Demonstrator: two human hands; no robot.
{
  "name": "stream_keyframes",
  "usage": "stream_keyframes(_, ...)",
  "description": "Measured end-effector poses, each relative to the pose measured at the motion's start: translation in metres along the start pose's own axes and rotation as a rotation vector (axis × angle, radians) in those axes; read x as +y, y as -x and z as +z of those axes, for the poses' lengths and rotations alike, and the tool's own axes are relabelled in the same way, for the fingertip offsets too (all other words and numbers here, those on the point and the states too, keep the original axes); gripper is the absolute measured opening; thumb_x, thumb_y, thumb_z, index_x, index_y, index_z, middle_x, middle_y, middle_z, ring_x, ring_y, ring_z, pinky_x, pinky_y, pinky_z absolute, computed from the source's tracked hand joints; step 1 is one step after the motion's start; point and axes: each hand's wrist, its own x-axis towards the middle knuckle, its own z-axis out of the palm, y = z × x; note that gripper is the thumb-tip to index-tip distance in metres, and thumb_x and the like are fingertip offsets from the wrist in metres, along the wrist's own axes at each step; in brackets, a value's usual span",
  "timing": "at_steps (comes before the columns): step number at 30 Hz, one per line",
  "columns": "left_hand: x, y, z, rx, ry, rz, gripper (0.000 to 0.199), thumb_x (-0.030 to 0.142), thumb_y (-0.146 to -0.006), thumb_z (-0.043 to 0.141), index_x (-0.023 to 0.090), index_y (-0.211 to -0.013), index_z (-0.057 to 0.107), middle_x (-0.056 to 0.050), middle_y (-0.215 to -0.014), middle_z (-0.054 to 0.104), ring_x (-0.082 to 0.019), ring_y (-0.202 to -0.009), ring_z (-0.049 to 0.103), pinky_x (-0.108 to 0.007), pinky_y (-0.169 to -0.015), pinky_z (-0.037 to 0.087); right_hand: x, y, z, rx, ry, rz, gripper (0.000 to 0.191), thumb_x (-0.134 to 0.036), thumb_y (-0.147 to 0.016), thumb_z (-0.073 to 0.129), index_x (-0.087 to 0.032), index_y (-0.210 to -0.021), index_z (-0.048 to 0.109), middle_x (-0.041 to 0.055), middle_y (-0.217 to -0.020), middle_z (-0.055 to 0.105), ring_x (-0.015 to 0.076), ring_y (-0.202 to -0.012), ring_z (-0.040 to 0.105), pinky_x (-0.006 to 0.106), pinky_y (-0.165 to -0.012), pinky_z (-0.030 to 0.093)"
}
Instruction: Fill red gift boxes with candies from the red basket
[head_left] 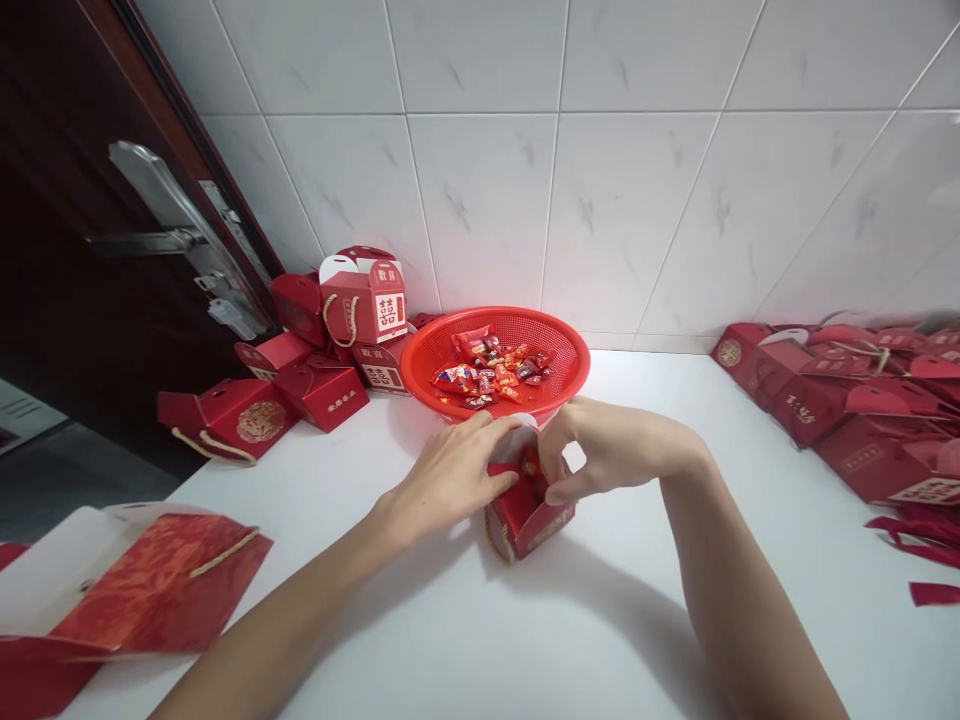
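An open red gift box [536, 525] with a rope handle stands on the white table in front of me. My left hand [465, 465] grips its left side, thumb over the rim. My right hand [585, 455] is curled at the box's right side, its fingers reaching into the opening; whether they hold anything is hidden. Something red with gold shows inside the box. Just behind my hands sits a red plastic basket [574, 375] with several wrapped candies [506, 378] in it.
Several red boxes [259, 420] are piled at the back left, near a dark door with a metal handle [161, 242]. A large red bag [165, 580] lies at the near left. More red boxes [862, 455] and red ribbons [919, 530] lie at the right. A tiled wall borders the back.
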Motion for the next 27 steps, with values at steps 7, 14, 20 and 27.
stream_keyframes(7, 0.0, 0.0, 0.0, -0.01, 0.025, -0.026, 0.046, 0.032, -0.086, 0.061, 0.03, -0.132, 0.06, -0.005, -0.115, 0.069, -0.028, -0.1, 0.067, -0.039, -0.084, 0.053, 0.021, -0.008, 0.001, -0.111, -0.239, -0.202, 0.02, -0.031, -0.078, 0.079, -0.012, -0.078, 0.077, 0.0069, -0.08, 0.076, 0.0144, -0.069, 0.065, 0.026, -0.066, 0.049)
stream_keyframes(14, 0.004, 0.003, 0.002, 0.023, 0.028, -0.004, 0.035, 0.029, -0.095, 0.049, 0.029, -0.126, 0.066, -0.004, -0.107, 0.069, -0.024, -0.091, 0.068, -0.035, -0.078, 0.053, 0.035, -0.018, 0.005, -0.232, -0.396, -0.26, 0.032, -0.043, -0.075, 0.084, -0.012, -0.08, 0.079, 0.0089, -0.084, 0.078, 0.0152, -0.075, 0.068, 0.027, -0.076, 0.052)
stream_keyframes(20, 0.008, 0.001, 0.011, 0.05, -0.029, -0.034, 0.036, 0.037, -0.096, 0.055, 0.031, -0.131, 0.063, -0.005, -0.106, 0.066, -0.026, -0.091, 0.068, -0.036, -0.077, 0.052, 0.035, -0.022, 0.011, -0.217, -0.381, -0.299, 0.033, -0.047, -0.076, 0.083, -0.014, -0.081, 0.079, 0.0053, -0.081, 0.077, 0.0149, -0.075, 0.067, 0.027, -0.075, 0.051)
stream_keyframes(27, 0.004, -0.002, 0.022, 0.093, -0.1, -0.028, 0.039, 0.038, -0.089, 0.071, 0.024, -0.124, 0.062, -0.008, -0.112, 0.062, -0.028, -0.092, 0.066, -0.041, -0.08, 0.053, 0.022, 0.005, -0.003, -0.059, -0.209, -0.131, 0.028, -0.042, -0.08, 0.078, -0.014, -0.081, 0.076, 0.0057, -0.084, 0.075, 0.0163, -0.077, 0.066, 0.028, -0.074, 0.05)
